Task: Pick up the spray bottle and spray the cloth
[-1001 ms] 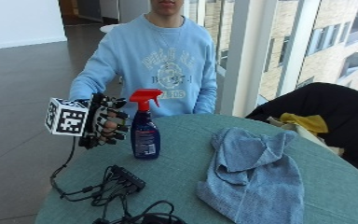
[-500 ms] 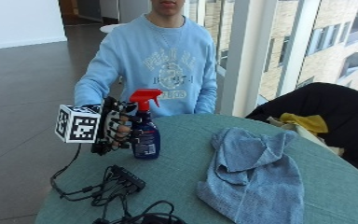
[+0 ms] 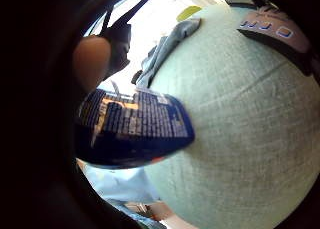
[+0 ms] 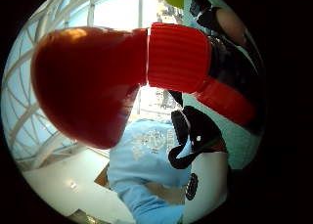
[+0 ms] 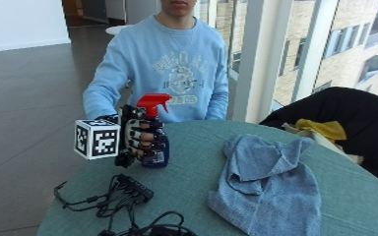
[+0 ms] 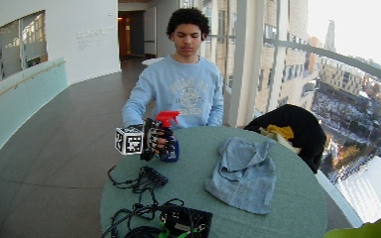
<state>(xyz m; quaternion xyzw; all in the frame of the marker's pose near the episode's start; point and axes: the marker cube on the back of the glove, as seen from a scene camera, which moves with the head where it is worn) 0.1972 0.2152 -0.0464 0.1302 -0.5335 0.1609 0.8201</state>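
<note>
A blue spray bottle (image 5: pixel 156 150) with a red trigger head (image 5: pixel 153 102) stands upright on the left part of the round green table (image 5: pixel 195 172). My gloved right hand (image 5: pixel 137 136) grips the bottle from its left side, fingers curled round its neck and body. The palm views show the blue label (image 3: pixel 135 129) and the red head (image 4: pixel 93 72) close against the palm. A crumpled blue-grey cloth (image 5: pixel 267 187) lies on the table to the right of the bottle, a short gap away. In the wide view the hand (image 6: pixel 152 140) and bottle (image 6: pixel 170 151) sit left of the cloth (image 6: pixel 243 173).
Black cables and a power strip (image 5: pixel 127 191) lie on the table in front of the bottle. A black box (image 6: pixel 185 221) sits at the near edge. A chair with a black jacket (image 5: pixel 333 110) and a yellow item (image 5: pixel 320 129) stands at the right.
My hand has moved right to the bottle and its fingers have curled round it. The bottle and cloth stay where they were.
</note>
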